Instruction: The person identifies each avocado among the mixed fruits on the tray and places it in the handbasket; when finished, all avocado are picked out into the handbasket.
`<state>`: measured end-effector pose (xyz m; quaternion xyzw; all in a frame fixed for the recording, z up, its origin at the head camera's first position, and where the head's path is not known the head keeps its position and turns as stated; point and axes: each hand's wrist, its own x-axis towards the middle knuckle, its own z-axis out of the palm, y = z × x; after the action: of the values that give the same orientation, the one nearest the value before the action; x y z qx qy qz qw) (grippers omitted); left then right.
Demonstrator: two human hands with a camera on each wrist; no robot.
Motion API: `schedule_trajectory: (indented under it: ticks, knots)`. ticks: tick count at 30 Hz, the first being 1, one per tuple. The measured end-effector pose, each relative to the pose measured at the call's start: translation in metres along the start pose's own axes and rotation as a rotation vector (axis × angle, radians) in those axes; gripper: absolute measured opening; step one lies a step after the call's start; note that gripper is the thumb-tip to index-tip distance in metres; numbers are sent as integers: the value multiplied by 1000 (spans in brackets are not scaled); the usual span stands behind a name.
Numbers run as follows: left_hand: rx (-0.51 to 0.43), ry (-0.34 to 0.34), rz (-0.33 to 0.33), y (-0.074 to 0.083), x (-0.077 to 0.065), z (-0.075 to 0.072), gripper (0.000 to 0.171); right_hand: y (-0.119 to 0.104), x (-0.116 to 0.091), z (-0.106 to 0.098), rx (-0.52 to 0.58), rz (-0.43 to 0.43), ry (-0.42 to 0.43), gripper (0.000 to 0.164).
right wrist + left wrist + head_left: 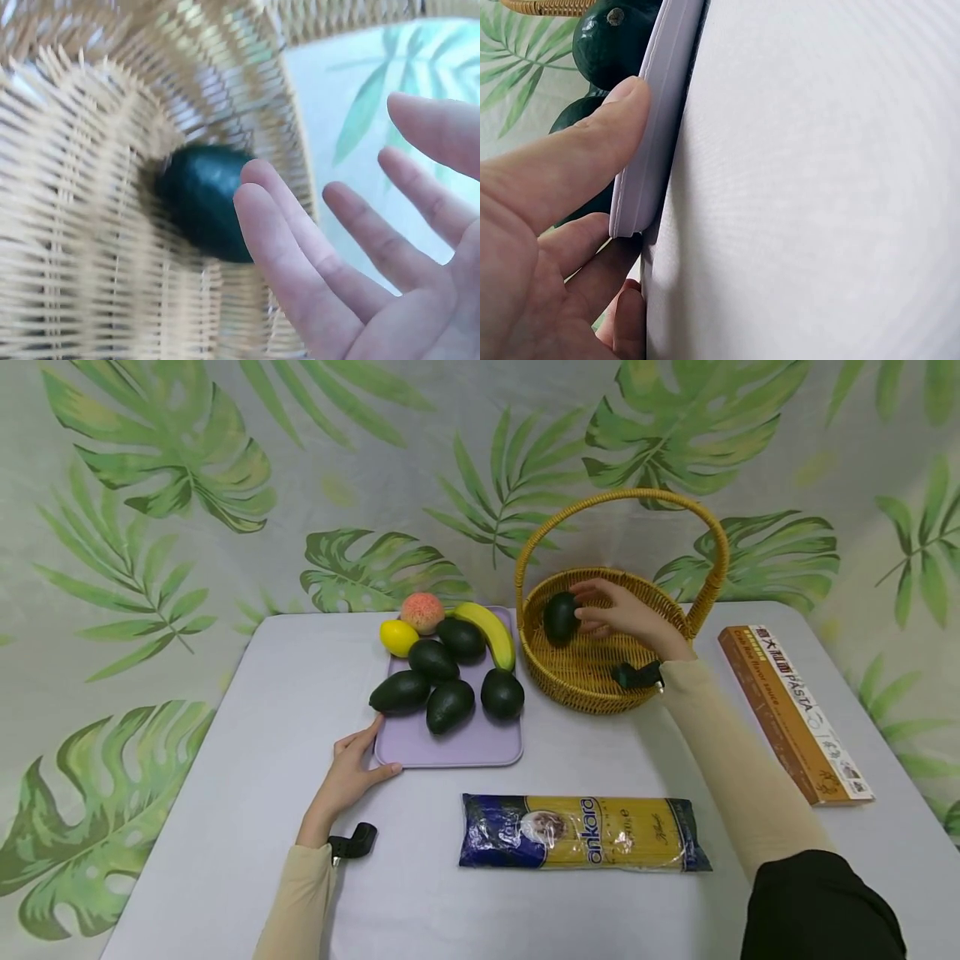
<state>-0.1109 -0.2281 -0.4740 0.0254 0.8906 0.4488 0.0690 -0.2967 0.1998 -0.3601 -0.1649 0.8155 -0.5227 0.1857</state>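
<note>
A dark green avocado (206, 201) lies against the woven wall of the wicker basket (555, 681). My right hand (615, 614) is inside the basket beside it, fingers spread; in the right wrist view two fingertips overlap the avocado's edge and the palm holds nothing. My left hand (352, 768) holds the near left corner of the lilac tray (480, 752), its thumb (622, 124) along the front rim and its index finger at the left side. On the tray sit several avocados (450, 706), a banana (491, 635), a lemon (398, 637) and a peach (422, 612).
A yellow and blue spaghetti packet (585, 832) lies across the front of the white table (225, 793). To the right of the basket is an orange-brown pasta box (795, 710). The basket's tall handle (630, 495) arches over it. Leaf-patterned cloth (375, 460) hangs behind.
</note>
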Motion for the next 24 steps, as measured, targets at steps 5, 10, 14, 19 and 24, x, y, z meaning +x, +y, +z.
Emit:
schedule_trajectory:
  ticks: [5,10,14,19,24]
  knots:
    - [4,-2,2,-1,0,0,86,-9,-9,7,34,-29,-42,49]
    - [19,0,5,-1,1,0,86,-23,-15,21,38,-72,-107,45]
    - [14,2,-1,-1,1,0,86,-37,-13,37,35,-135,-199,45]
    - [19,3,1,-1,1,0,86,-50,0,67,43,-219,-328,46]
    - [26,8,7,-1,1,0,86,-57,25,104,48,-286,-443,44]
